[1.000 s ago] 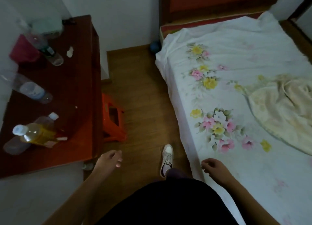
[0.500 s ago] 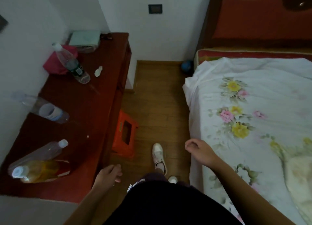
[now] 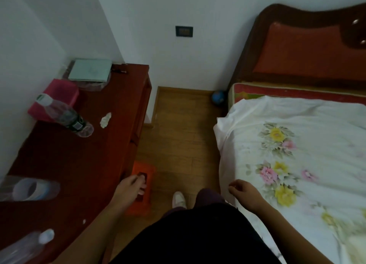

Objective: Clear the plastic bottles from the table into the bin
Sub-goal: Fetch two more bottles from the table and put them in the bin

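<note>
both hands hold nothing, fingers loosely curled: left hand (image 3: 129, 188) by the table (image 3: 79, 164) edge, right hand (image 3: 244, 191) beside the bed (image 3: 297, 125). on the table lie the nearest bottle (image 3: 25, 248), middle bottle (image 3: 29, 188), then green-labelled bottle (image 3: 65, 116) by a pink box (image 3: 59, 91).

Three clear plastic bottles lay on their sides, well apart, on the dark red bench (image 3: 79, 164). The green-label bottle (image 3: 65, 116) lay farthest, cap toward the wall. The blue-label bottle (image 3: 29, 188) lay midway at the left. The white-cap bottle (image 3: 25, 246) lay nearest.
</note>
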The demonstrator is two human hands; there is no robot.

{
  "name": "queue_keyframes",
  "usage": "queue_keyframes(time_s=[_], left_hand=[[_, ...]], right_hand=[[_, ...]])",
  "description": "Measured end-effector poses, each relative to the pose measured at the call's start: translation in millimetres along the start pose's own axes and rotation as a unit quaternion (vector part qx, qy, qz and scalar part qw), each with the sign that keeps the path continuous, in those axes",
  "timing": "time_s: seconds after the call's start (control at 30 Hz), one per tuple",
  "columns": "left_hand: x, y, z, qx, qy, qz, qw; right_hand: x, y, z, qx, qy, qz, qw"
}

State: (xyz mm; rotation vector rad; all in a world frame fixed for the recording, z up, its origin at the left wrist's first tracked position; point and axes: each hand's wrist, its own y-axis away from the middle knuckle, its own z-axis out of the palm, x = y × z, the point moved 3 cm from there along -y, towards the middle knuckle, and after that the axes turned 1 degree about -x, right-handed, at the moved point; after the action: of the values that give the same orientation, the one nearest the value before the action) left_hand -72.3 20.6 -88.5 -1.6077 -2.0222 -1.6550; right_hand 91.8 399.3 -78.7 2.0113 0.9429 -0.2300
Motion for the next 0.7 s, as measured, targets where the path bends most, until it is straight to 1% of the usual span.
queue_keyframes(time_s=[0.1, 0.17, 0.3, 0.4, 0.5, 0.7], left_hand=[[21.2, -16.3, -12.5, 0.023, 0.032, 0.009, 0.999], [23.3, -22.7, -19.7, 0.046, 0.054, 0.007, 0.997], [5.4, -11.4, -32.9, 0.12, 0.113, -0.057, 0.985], [-12.6, 20.0, -36.4, 0.202, 0.194, -0.097, 0.955], [-22.2, 56.9, -34.5, 0.279, 0.251, -0.13, 0.918], [-32.7, 109.9, -14.6, 0.399, 0.292, -0.176, 0.851]], right_hand=[[-21.9, -32.4, -13.4, -0.025, 0.019, -0.019, 0.999], [-42.9, -59.6, -21.5, -0.047, 0.036, -0.043, 0.997], [-110.2, -115.2, -32.6, -0.12, 0.054, -0.107, 0.986], [-173.2, -144.1, -26.3, -0.19, 0.091, -0.136, 0.968], [-237.5, -163.0, -10.7, -0.231, 0.144, -0.186, 0.944], [-339.6, -166.6, 34.4, -0.295, 0.225, -0.326, 0.87]])
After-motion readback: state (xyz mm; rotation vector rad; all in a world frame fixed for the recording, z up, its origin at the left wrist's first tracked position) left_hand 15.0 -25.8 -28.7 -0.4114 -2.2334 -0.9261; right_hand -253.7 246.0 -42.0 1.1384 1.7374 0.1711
